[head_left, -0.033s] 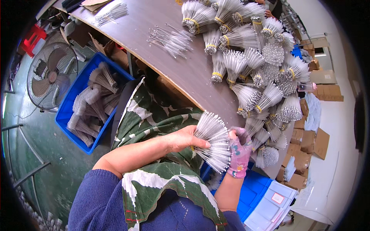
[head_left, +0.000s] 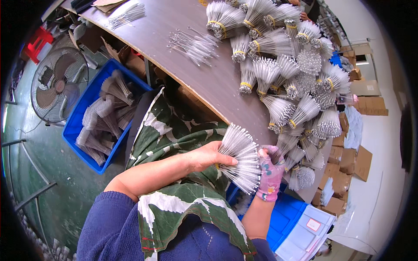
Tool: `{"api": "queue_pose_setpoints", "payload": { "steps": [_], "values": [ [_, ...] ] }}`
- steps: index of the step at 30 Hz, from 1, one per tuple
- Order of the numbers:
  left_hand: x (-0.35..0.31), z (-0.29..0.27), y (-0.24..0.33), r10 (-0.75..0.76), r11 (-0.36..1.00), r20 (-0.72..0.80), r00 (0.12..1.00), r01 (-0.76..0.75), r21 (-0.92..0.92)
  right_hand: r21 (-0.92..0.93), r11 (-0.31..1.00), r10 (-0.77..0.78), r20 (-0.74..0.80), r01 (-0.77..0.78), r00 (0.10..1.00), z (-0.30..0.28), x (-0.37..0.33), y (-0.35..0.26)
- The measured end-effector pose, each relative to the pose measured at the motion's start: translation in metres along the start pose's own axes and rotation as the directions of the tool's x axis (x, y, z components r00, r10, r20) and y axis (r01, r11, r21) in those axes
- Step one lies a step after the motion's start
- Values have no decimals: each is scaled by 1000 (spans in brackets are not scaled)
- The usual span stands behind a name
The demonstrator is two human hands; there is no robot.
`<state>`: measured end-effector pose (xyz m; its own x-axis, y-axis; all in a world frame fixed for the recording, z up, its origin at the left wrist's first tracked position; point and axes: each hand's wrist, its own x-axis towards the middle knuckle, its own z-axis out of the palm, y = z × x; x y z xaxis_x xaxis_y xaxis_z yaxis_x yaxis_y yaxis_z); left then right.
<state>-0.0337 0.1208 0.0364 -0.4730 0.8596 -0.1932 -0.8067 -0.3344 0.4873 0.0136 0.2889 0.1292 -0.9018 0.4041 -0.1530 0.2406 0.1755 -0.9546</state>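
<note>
My left hand [head_left: 208, 156] is closed round the bound end of a fanned bundle of thin white-bristled wire brushes [head_left: 241, 158], its thumb lying across the top. A bit of yellow band shows by the fingers. At the right edge of this fan is my right hand [head_left: 271, 172], in a pink flowered glove with bare fingertips. Its fingers are curled in close to the brush tips; whether something small is pinched there cannot be made out. Both hands are above my lap, at the table's near edge. On the table [head_left: 209, 87], banded brush bundles [head_left: 278, 106] lie heaped at the right.
Loose brushes [head_left: 193, 45] and another small pile [head_left: 127, 15] lie farther back. On the left floor stand a blue crate [head_left: 72, 138] of brush bundles and a fan [head_left: 59, 86]. A blue bin [head_left: 285, 217] is beside my right arm. Cardboard boxes [head_left: 342, 161] line the right side.
The fanned brushes in my left hand have shifted very slightly. Both hands stay in nearly the same place.
</note>
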Motion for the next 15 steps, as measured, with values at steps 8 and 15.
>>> {"api": "queue_pose_setpoints", "payload": {
  "steps": [8, 15],
  "values": [
    [1, -7, -9, 4, 1000, -49, 999, -5, -17, -57, 998, -7, 80, 11, 997, 10, -3, -10],
    [0, -1, -7, 3, 996, -73, 997, -10, -86, -44, 997, -57, 80, 60, 995, -2, -5, 7]
  ]
}}
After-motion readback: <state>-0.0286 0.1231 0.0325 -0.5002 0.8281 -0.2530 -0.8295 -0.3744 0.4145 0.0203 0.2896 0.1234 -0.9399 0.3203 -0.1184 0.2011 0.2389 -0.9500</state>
